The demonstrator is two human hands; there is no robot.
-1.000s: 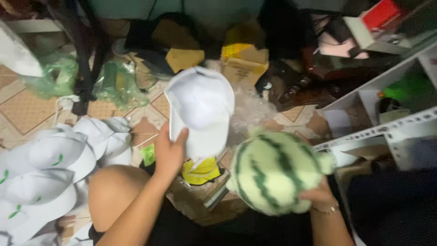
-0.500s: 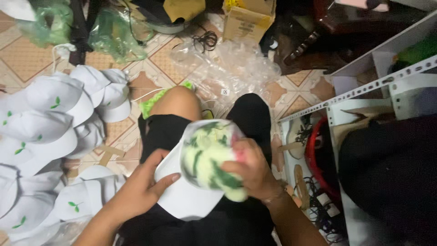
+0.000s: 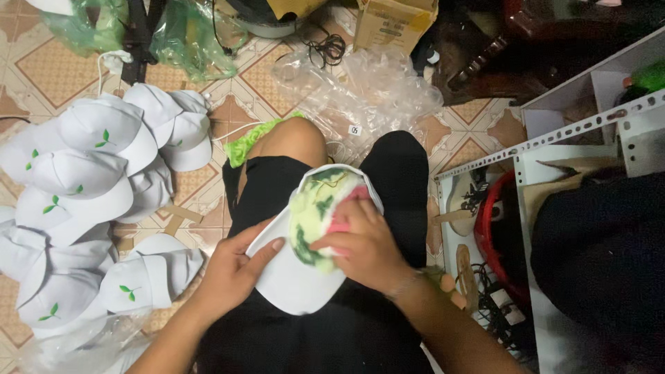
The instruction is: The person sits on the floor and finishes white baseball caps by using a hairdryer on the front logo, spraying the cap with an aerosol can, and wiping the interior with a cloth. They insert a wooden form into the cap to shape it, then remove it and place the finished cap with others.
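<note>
A white cap (image 3: 294, 277) lies upside down on my lap, its brim toward me. My left hand (image 3: 232, 266) grips its left edge, thumb resting on the brim. My right hand (image 3: 360, 246) presses a soft green-and-white watermelon-patterned plush (image 3: 315, 208), with a pink patch, down into the cap's crown. My bare left knee (image 3: 291, 142) and black-clad right knee (image 3: 395, 156) frame the cap.
A pile of white caps with small green leaf marks (image 3: 90, 201) covers the tiled floor at left. Crumpled clear plastic (image 3: 360, 90) and a cardboard box (image 3: 395, 24) lie ahead. A white metal shelf (image 3: 589, 131) with a red object stands at right.
My view has tilted down. The plush has gone from held beside the cap to pushed inside its crown, and the cap has come down onto my lap.
</note>
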